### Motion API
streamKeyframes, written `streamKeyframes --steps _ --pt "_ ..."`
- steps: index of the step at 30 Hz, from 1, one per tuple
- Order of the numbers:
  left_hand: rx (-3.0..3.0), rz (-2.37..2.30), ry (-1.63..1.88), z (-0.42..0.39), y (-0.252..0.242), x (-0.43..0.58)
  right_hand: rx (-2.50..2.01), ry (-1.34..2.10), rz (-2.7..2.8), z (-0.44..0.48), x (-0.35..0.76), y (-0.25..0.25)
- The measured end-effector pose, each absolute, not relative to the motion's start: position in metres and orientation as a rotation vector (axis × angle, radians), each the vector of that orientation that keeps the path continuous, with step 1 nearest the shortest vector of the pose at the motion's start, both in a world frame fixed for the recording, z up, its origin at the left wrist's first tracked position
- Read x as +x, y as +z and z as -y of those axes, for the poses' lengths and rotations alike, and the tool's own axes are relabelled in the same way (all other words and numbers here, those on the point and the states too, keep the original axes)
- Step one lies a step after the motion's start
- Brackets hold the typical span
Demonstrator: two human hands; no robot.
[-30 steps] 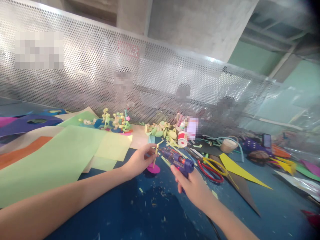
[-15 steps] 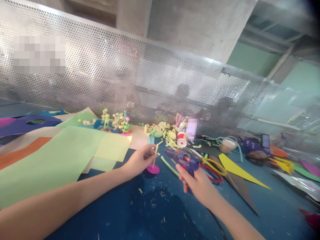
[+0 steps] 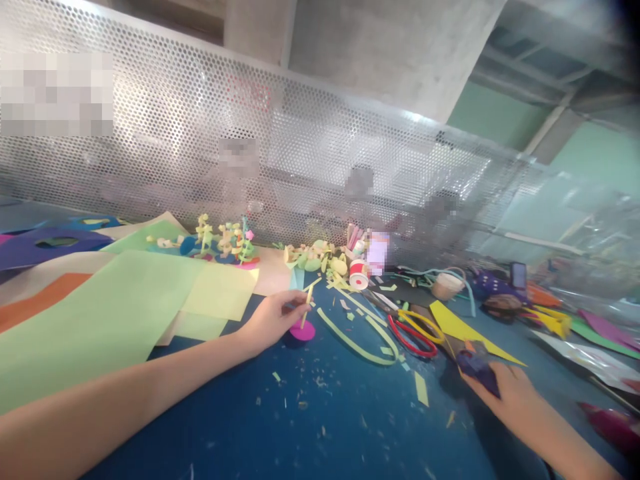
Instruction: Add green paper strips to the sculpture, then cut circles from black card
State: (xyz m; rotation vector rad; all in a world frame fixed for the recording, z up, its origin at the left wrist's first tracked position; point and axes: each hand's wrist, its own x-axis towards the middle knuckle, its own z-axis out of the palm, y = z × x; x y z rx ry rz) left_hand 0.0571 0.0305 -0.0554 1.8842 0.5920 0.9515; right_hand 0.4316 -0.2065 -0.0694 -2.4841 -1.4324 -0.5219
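My left hand (image 3: 273,321) pinches a thin pale-yellow stick (image 3: 309,297) that stands nearly upright on a round magenta disc (image 3: 303,331). A narrow yellow strip sticks out near the stick's top. Over to the right, my right hand (image 3: 517,400) is wrapped round a dark purple hot glue gun (image 3: 477,370), blurred by motion, near the yellow paper piece (image 3: 465,330). Between the hands, a curved pale-green strip (image 3: 355,350) and small paper scraps lie on the blue table (image 3: 240,420).
Large green sheets (image 3: 105,320) cover the left side. Small paper flower figures (image 3: 225,240) stand at the back beside a red-and-white spool (image 3: 359,275). Red-handled scissors (image 3: 413,339) and a yellow-handled pair (image 3: 423,327) lie mid-right. A perforated metal screen (image 3: 305,153) runs behind, with people beyond.
My right hand has swung right and toward me with the glue gun, away from the stick. My left hand still holds the stick on the disc. The view has shifted slightly.
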Motion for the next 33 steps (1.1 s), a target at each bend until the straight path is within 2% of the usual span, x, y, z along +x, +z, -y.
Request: streamKeyframes --steps 3,6,10,11,18,33 --pt "1.904 -0.623 0.977 -0.03 -0.055 0.057 -2.692 -0.367 1.489 0.206 0.43 -0.06" --pt "1.933 -0.628 0.976 -0.03 -0.055 0.057 -2.558 -0.5 1.592 0.177 0.377 -0.027" --pt "1.941 -0.598 0.956 -0.03 -0.054 0.057 -2.083 0.124 1.794 0.113 0.28 -0.004" --pt "1.937 -0.587 0.956 -0.029 -0.054 0.057 -2.006 0.175 1.84 0.097 0.262 -0.006" --pt "1.96 -0.545 0.978 -0.027 -0.051 0.055 -1.908 0.13 1.826 0.04 0.238 -0.036" --pt "1.887 -0.572 1.038 -0.033 -0.055 0.057 -1.68 0.222 1.696 0.047 0.216 -0.008"
